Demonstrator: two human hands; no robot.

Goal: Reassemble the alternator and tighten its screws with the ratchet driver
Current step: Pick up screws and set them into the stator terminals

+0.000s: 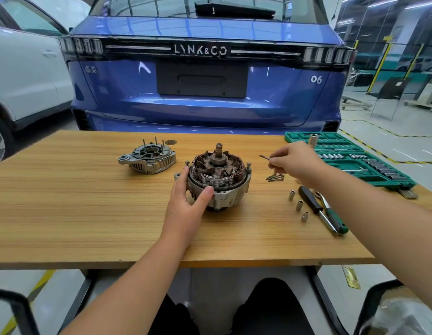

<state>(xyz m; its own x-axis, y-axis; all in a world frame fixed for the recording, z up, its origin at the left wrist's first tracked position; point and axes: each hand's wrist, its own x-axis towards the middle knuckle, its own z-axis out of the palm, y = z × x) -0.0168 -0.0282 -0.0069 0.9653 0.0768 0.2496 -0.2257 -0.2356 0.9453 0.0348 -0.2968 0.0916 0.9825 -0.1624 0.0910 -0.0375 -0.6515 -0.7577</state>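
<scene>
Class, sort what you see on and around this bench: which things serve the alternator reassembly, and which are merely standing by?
Job: alternator body, end cover, held screw, screw pile, ratchet driver, loose sockets.
Standing by: socket case, blue car, white car.

Alternator body (218, 180) sits mid-table (89, 213), left hand (188, 197) on its near-left side. End cover (148, 157) lies behind and to its left. Right of the body, a screw pile (275, 177); right hand (294, 163) hovers above, pinching what looks like a screw (264, 157). Nearer, three sockets (299, 205) beside the ratchet driver (327, 212). Socket case (350, 158) at far right.
</scene>
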